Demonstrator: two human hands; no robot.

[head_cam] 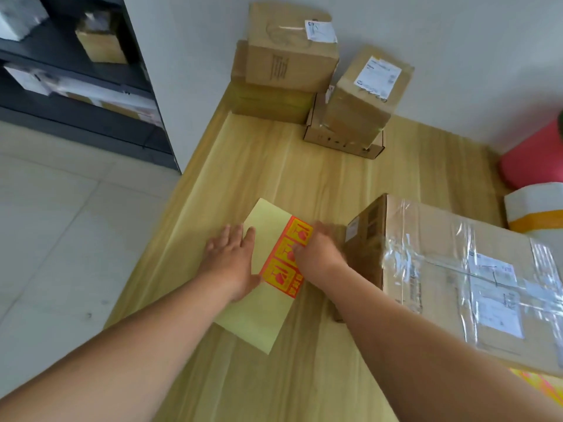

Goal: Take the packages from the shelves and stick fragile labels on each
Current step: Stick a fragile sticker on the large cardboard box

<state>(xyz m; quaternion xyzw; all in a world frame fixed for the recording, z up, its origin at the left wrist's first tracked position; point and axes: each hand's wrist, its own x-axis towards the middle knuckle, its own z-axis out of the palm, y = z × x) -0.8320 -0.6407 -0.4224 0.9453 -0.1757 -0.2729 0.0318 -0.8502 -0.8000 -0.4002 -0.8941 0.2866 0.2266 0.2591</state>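
We pin the sheet (259, 318) under a flat left hand (233, 258); our right hand (316, 251), grip blurred, picks at a label (285, 249) that could tear if the sheet slips

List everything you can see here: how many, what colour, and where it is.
table: one, light wood, under everything
label sheet: one, pale yellow, near middle of the table
fragile labels: three showing, orange-red, in a column on the sheet's right side
taped box: one, brown under clear tape, with white slips, near right of the table
far boxes: about four, brown, two stacks at the table's far end by the wall
pink package: one, pink, right edge
white package: one, white with a yellow band, right edge
shelf unit: one, dark, upper left, holding blurred packages
left hand: flat on the sheet, fingers straight
right hand: on the labels, blurred, grip unclear
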